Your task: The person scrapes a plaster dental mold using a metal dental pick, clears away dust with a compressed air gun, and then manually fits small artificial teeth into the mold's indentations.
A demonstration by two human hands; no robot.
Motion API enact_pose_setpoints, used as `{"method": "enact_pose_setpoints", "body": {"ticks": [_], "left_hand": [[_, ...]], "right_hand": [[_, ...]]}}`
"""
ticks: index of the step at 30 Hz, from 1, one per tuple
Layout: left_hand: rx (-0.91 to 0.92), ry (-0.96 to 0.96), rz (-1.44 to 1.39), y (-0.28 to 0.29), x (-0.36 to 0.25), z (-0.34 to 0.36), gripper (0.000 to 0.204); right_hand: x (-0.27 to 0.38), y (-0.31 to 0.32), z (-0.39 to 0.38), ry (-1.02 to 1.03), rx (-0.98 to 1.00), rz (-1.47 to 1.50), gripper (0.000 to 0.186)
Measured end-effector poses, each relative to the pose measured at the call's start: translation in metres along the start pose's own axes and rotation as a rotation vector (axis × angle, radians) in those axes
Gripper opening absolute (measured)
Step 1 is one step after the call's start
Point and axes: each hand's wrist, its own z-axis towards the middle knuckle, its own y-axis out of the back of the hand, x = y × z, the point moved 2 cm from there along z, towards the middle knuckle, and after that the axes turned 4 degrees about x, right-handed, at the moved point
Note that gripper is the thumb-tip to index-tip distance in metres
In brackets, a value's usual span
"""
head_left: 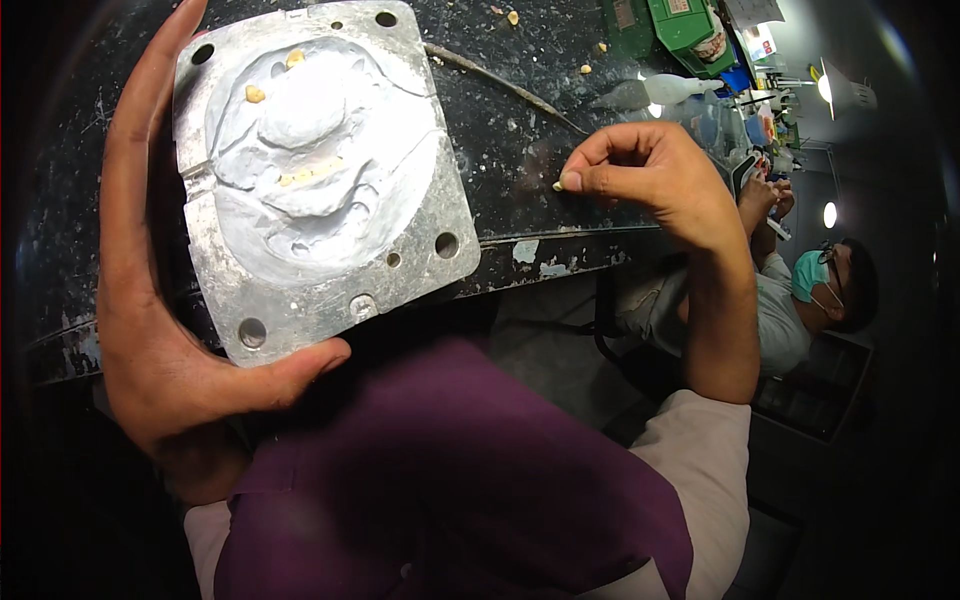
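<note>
Spread wide, the left grip [165, 360] clasped the metal frame [300, 308], fingers along its left side and thumb at its near edge; I could not tell whether its far side rested on the bench [515, 150]. White plaster [395, 120] filled the frame, hollowed and ridged, with two amber bits [254, 94] toward its upper left and a row of small yellowish pieces [312, 172] across its middle. Just right of the frame, I saw a thin rod [490, 75] slanting over the dark, speckled bench, and beyond it a few loose crumbs [586, 69]. Farther right, the right grip [660, 180] was pinched narrow, thumb and forefinger holding a tiny yellowish nugget [558, 186] over the bench. Past it, from where I watched, I made out a pale bottle [680, 88] near a green bin [685, 25], and at far right a person [780, 305] wearing a green mask [808, 275] and a light top [772, 322].
</note>
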Motion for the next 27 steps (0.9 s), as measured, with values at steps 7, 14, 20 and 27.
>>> {"method": "enact_pose_setpoints", "body": {"ticks": [7,14,20,27], "left_hand": [[0.002,0.001,0.019,-0.006,0.007,-0.005,0.135],[0.131,-0.133,0.03,-0.006,0.035,-0.01,0.139],[0.115,-0.085,-0.039,-0.024,0.036,-0.017,0.14],[0.201,-0.141,-0.017,-0.027,0.046,-0.023,0.139]], "right_hand": [[-0.006,0.001,0.003,-0.039,0.017,0.007,0.015],[0.013,-0.001,0.008,0.318,-0.134,0.071,0.01],[0.052,-0.045,0.034,0.999,-0.264,-0.459,0.017],[0.064,-0.063,0.075,1.227,-0.154,-0.517,0.024]]}}
